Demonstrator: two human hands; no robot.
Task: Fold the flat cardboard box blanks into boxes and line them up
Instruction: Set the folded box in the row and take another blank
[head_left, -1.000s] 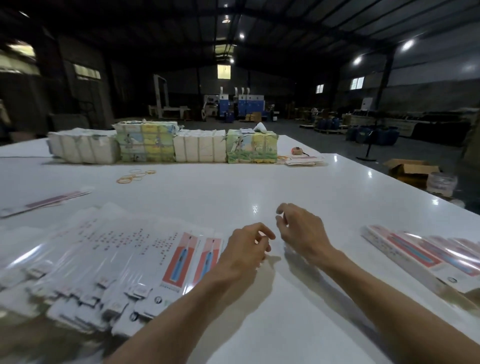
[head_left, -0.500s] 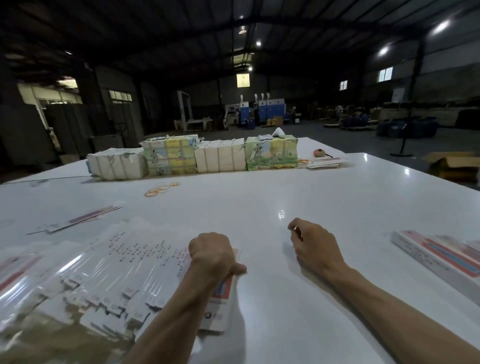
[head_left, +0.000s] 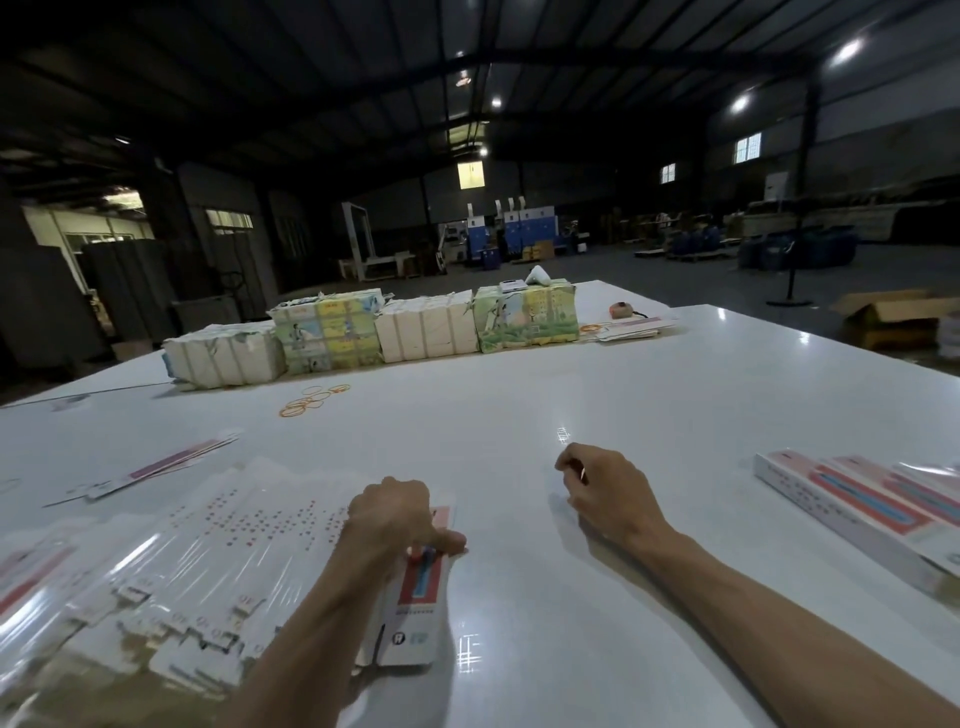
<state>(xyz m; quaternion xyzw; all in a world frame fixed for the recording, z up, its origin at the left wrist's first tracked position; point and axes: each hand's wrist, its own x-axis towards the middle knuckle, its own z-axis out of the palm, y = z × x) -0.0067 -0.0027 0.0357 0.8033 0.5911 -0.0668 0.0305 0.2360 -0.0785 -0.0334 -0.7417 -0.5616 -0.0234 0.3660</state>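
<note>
White tabletop filled most of the head view, glossy under the hall lamps. At about 6 o'clock the left hand grasped one flat box blank, thumb pressed across its red-and-blue printed face, the fingers curled under the far end. That blank lay at the right edge of a fanned pile of blanks in clear wrap (the wrap caught the light in streaks), which spread toward 8 o'clock. The right hand rested on the table at about 5 o'clock, well apart from the left, clenched with knuckles up and nothing visible in it. At 4 o'clock a row of folded boxes sat side by side, touching. A loose blank lay at 9 o'clock. Toward 12 o'clock, tied paper bundles stood in a line, with rubber bands scattered just in front of them.
</note>
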